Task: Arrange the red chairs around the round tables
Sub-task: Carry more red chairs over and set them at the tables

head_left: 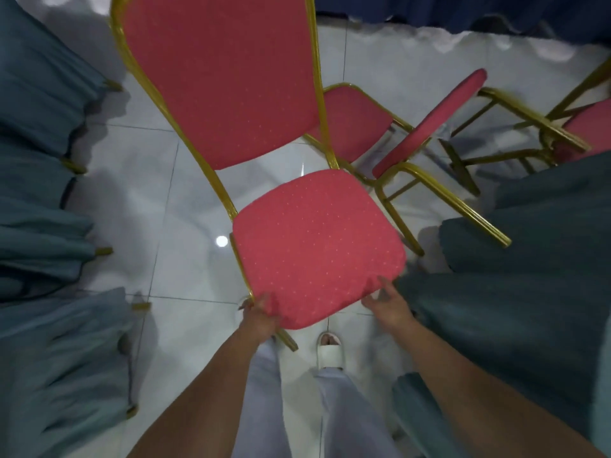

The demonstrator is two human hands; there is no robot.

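A red chair [310, 239] with a gold frame stands right in front of me, its tall back [221, 77] toward the far left. My left hand [261, 317] grips the near left corner of its seat. My right hand [390, 305] sits at the near right corner with fingers loosely spread, touching the cushion edge. A second red chair [426, 127] lies tipped on its side behind the first. Part of a third red chair [585, 127] shows at the right edge.
Chairs in teal covers [43, 193] line the left side. Teal cloth [515, 285] fills the right side, close to my right arm. The floor [158, 200] is glossy white tile. My foot in a white slipper [330, 350] stands under the seat.
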